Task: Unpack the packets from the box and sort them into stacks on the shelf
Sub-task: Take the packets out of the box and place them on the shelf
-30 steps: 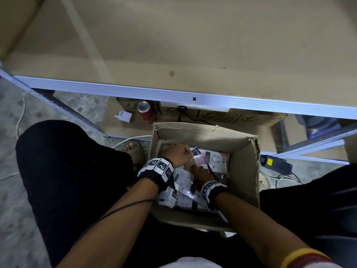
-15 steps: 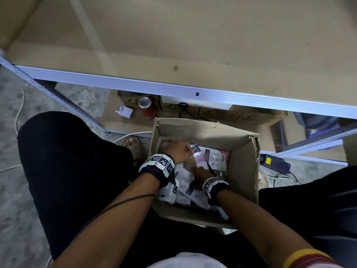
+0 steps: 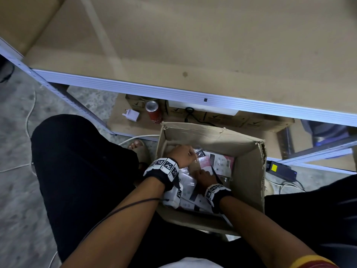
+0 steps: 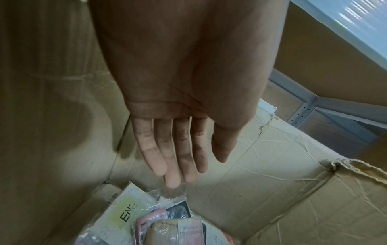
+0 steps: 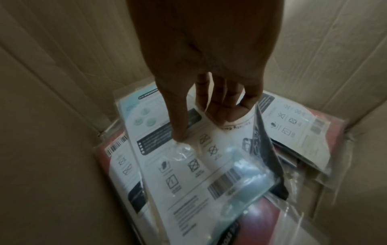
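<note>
An open cardboard box sits on the floor between my legs, holding several flat packets in clear plastic, white and pink. Both hands are inside it. My left hand is near the far left corner. In the left wrist view the left hand has straight fingers, their tips just above a clear packet edge. My right hand is lower in the box. In the right wrist view the right hand pinches a white printed packet between thumb and fingers. The shelf board above is bare.
The shelf's metal front rail runs above the box. On the lower board behind the box stand a red can and a white plug adapter. A black device with a yellow label and cables lie right of the box.
Both hands stay inside the box and shift only slightly among the packets. The head view has tilted a little.
</note>
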